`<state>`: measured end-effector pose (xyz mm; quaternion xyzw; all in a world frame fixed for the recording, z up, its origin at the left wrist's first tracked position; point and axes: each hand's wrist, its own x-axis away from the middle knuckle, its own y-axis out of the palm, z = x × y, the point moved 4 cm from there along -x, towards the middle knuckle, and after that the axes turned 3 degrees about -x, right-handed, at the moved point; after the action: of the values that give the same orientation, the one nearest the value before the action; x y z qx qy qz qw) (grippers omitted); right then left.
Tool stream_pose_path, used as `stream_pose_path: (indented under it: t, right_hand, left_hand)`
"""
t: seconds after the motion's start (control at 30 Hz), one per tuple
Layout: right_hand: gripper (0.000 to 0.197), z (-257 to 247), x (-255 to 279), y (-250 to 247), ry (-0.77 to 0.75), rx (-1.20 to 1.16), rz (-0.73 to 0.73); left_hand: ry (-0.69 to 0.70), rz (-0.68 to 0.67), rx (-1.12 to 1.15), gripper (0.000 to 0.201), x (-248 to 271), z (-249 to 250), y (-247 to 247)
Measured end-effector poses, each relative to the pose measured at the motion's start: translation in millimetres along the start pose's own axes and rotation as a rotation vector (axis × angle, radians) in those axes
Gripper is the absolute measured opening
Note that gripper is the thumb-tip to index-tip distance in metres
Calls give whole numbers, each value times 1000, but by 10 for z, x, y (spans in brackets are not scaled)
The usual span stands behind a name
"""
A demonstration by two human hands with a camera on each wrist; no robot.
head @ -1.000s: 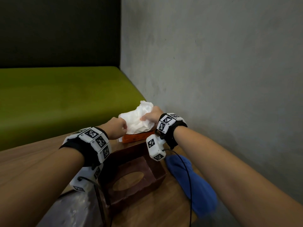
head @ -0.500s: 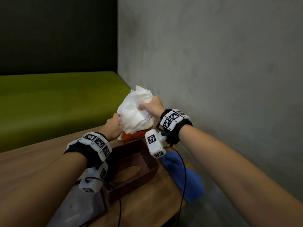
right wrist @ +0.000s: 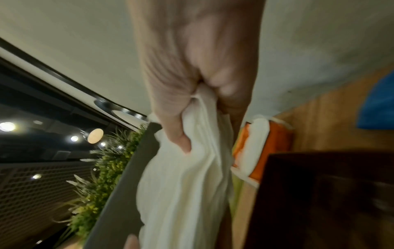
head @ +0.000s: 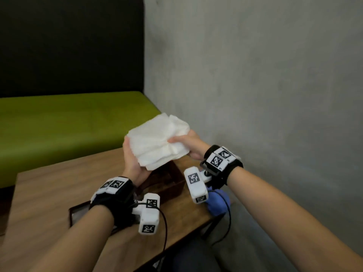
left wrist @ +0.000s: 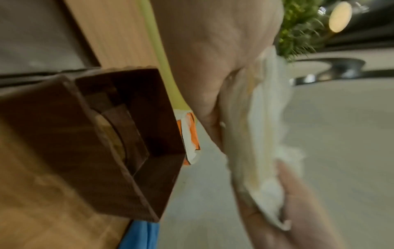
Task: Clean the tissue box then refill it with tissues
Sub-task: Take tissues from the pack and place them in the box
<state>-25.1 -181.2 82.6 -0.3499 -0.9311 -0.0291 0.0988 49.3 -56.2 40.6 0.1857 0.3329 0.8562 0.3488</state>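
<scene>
Brown wooden table [head: 59, 193] carries the work. Dark brown wooden tissue box [left wrist: 119, 134] sits open-side-up directly under the fingers, presumably so the refill drops straight in. White stack of folded tissues [head: 157, 142] is held above it: left hand [head: 130, 156] cups one edge, fingers curled beneath; right hand [head: 186, 144] pinches the opposite edge, thumb on top, keeping the stack squared. Orange tissue packet [right wrist: 275, 148] lies just beyond the fingers.

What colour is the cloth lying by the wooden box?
Blue. The cloth lies at the table's edge beside the wooden box; the head view shows it best.
</scene>
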Motion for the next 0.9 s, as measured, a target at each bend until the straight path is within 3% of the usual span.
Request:
stream_pose_path:
  t: [0.07,0.17,0.23,0.3,0.43,0.53,0.7,0.83,0.9]
  right_hand:
    - [49,266,9,5,42,15,53]
    - [54,483,27,60,112,-11,52]
    - [43,529,48,96,133,-35,45]
    - [35,553,46,80,66,14,77]
    - [41,647,40,76,-18,57,88]
    - [44,723,24,65,-3,-32,30]
    - [37,740,55,28,-59,306,32]
    - [47,707,20,68,-30,626,38]
    - [45,705,13,97,-21,715,38]
  left_hand:
    - [-72,66,-10,54,64,-27,-105]
    - [-159,136,-248,38,99,-101,-284]
    - [-83,258,-479,39,75,-93,-435]
    - [-1,322,-534,45,81,-81,-508]
    - [-119,283,-320,30,115,-160,-500]
    - [-49,234,-425,38,134,-140,-536]
    - [87,301,-608,37,157,-127,-569]
    - [57,274,-858,45,169,-194,-521]
    - [57,263,-1022,38,151,-197,-522]
